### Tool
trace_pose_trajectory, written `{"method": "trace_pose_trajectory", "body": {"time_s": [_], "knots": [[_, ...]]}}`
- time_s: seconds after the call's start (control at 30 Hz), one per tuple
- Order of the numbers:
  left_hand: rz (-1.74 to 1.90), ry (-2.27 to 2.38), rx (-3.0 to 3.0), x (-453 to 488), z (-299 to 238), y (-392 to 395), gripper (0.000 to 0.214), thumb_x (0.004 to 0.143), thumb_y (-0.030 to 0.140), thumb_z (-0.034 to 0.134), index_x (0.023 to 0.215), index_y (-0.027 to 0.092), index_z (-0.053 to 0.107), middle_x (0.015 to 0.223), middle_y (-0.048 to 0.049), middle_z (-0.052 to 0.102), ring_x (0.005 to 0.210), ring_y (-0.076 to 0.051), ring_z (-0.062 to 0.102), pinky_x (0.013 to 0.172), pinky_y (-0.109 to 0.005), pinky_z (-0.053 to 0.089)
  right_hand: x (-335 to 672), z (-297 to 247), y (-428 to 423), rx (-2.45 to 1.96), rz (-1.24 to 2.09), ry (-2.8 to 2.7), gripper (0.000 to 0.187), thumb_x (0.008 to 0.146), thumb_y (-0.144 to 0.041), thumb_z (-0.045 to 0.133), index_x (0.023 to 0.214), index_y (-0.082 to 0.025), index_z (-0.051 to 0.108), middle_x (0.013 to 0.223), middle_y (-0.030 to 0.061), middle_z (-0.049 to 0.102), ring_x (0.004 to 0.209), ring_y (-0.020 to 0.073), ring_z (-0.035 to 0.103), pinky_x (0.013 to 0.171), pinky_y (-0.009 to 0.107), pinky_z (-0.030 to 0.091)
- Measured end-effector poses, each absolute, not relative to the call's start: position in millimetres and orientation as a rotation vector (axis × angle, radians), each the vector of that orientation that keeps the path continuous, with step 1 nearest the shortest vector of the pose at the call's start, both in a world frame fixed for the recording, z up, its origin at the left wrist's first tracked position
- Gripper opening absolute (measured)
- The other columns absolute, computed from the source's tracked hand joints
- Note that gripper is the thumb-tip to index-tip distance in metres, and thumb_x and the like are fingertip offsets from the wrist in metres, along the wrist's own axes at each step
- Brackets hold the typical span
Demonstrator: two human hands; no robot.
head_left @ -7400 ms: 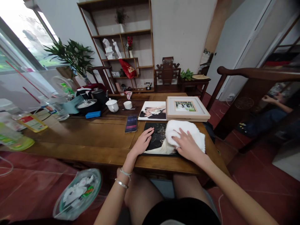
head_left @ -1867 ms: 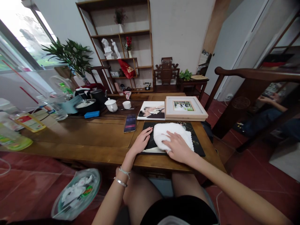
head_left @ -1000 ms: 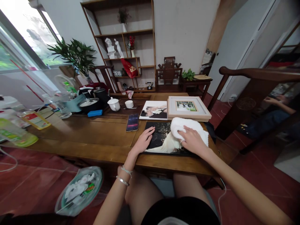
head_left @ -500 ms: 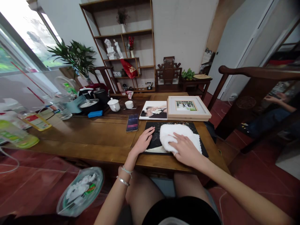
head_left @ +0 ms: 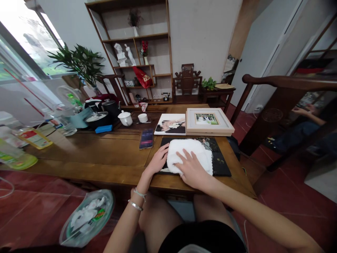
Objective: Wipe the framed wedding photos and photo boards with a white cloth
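Observation:
A folded white towel point(head_left: 195, 149) lies over the middle and left of a dark, flat picture panel point(head_left: 222, 163) at the table's front edge. My right hand point(head_left: 191, 165) rests on top of the towel, fingers spread and pressing it down. At the panel's left side, my left hand point(head_left: 159, 158) lies flat, fingertips touching or close to the towel's left edge. Flower-like shapes show on the panel's exposed right part; the towel hides much of the rest.
Behind the panel lie a white-edged photo print point(head_left: 170, 124) and a framed photo point(head_left: 210, 121). A phone point(head_left: 146, 138) is left of them. Farther left are a white lidded cup point(head_left: 125, 118), a blue block point(head_left: 103, 129) and bottles point(head_left: 37, 137). A lined bin point(head_left: 88, 218) stands below.
My right hand has slid the towel leftward across the panel, uncovering more of its right side. Its fingers are now flatter and more spread. My left hand stays at the panel's left side.

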State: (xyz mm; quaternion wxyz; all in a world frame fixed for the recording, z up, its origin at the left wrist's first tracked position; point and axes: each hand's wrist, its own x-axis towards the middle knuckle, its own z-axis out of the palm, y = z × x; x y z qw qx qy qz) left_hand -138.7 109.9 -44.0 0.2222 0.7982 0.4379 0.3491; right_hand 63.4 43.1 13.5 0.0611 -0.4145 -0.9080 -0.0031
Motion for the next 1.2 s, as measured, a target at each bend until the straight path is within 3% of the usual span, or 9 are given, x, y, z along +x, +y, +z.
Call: {"method": "trace_pose_trajectory", "body": {"time_s": [0.2,0.47,0.67,0.83,1.2], "knots": [[0.981,1.232,2.202,-138.0,-44.9,109.1,0.039,0.093,0.027,0.038,0.127,0.023,0.056,0.142,-0.0057,0.046,0.132,-0.021,0.040,0.113,-0.044,0.028,88.2,16.2,45.0,-1.234,0.101,-2.738,0.050,0.075,-0.014,0.053,0.124,-0.024,0.057,0.148,0.0064,0.039,0.138,0.0323,0.026,0.109,0.053,0.024],[1.014,1.209,2.212,-137.6,-47.0,109.5,0.039,0.094,0.027,0.037,0.130,0.022,0.054,0.141,-0.0059,0.047,0.132,-0.020,0.040,0.114,-0.044,0.027,111.0,15.2,84.8,-1.680,-0.084,-2.523,0.049,0.078,-0.014,0.050,0.126,-0.019,0.056,0.142,0.0137,0.044,0.134,0.0348,0.031,0.103,0.054,0.029],[0.991,1.213,2.208,-137.4,-44.8,108.9,0.040,0.094,0.026,0.037,0.131,0.022,0.052,0.142,-0.0055,0.046,0.133,-0.020,0.039,0.114,-0.044,0.027,86.0,13.1,48.6,-1.447,-0.027,-2.649,0.049,0.077,-0.018,0.053,0.126,-0.023,0.057,0.147,0.0110,0.039,0.136,0.0369,0.026,0.106,0.057,0.024],[0.961,1.228,2.203,-136.8,-42.2,107.9,0.040,0.093,0.027,0.037,0.129,0.022,0.055,0.142,-0.0049,0.045,0.133,-0.020,0.039,0.114,-0.041,0.027,78.4,18.3,26.3,-1.233,0.069,-2.738,0.048,0.076,-0.019,0.054,0.124,-0.025,0.058,0.147,0.0075,0.040,0.136,0.0342,0.027,0.106,0.054,0.026],[1.003,1.206,2.219,-137.9,-46.6,110.3,0.041,0.093,0.027,0.037,0.130,0.020,0.053,0.141,-0.0062,0.046,0.133,-0.020,0.039,0.115,-0.043,0.026,124.1,18.0,79.8,-1.688,-0.090,-2.531,0.048,0.077,-0.015,0.049,0.124,-0.018,0.057,0.134,0.0140,0.053,0.133,0.0330,0.035,0.103,0.049,0.031]]}}
